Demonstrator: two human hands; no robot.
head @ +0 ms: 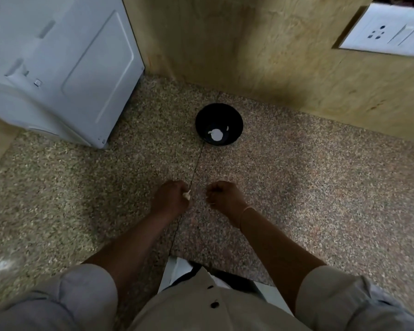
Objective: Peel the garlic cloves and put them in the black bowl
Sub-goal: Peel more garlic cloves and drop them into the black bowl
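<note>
The black bowl (219, 124) stands on the speckled counter (296, 187), well beyond both hands, with a white garlic piece (216, 134) and a small white scrap inside it. My left hand (170, 197) is curled and pinches a small white garlic clove (187, 194) at its fingertips. A little to its right, my right hand (224, 195) is curled too, fingers tucked in; whether it holds anything is hidden. Both hands hover low over the counter, close together.
A white appliance (58, 68) stands at the back left. A beige wall (261, 56) runs behind the bowl, with a white socket plate (387, 32) at the upper right. A dark seam (196, 163) crosses the counter from the bowl toward me.
</note>
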